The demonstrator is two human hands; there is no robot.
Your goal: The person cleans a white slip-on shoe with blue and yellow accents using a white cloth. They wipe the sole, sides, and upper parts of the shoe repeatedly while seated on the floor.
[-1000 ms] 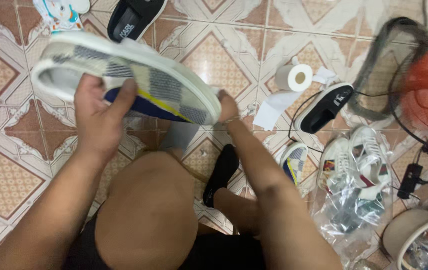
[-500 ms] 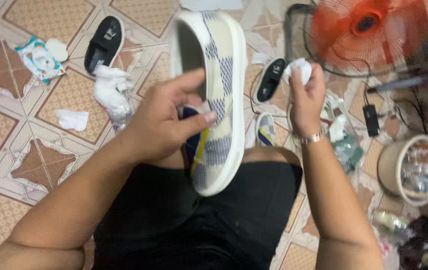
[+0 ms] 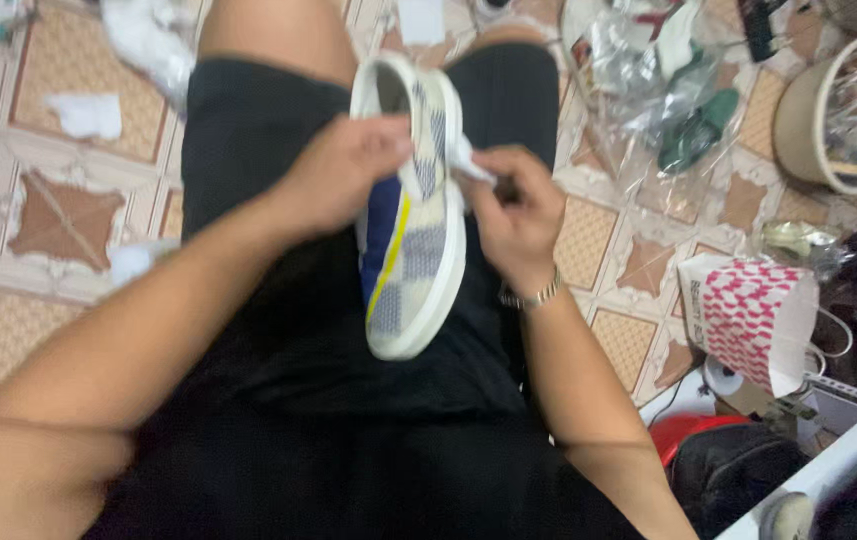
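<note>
A white slip-on shoe (image 3: 413, 250) with blue, grey and yellow patches lies over my lap, toe toward me. My left hand (image 3: 333, 175) grips its upper near the opening. My right hand (image 3: 518, 215) holds a small white wad of tissue (image 3: 468, 160) and presses it against the shoe's white side edge. A metal bracelet (image 3: 533, 297) sits on my right wrist. I am seated in black shorts (image 3: 288, 350) with one bare knee at the top of the view.
Patterned floor tiles (image 3: 58, 215) surround me, with crumpled white tissues (image 3: 83, 115) at the left. Clear plastic bags (image 3: 653, 75) lie at the top right beside a round beige tub (image 3: 813, 120). A pink-and-white paper bag (image 3: 748, 315) stands at the right.
The view has dropped toward my lap. The shoe came down from in front of me onto my thighs, and my right hand with the tissue has moved onto the shoe's edge.
</note>
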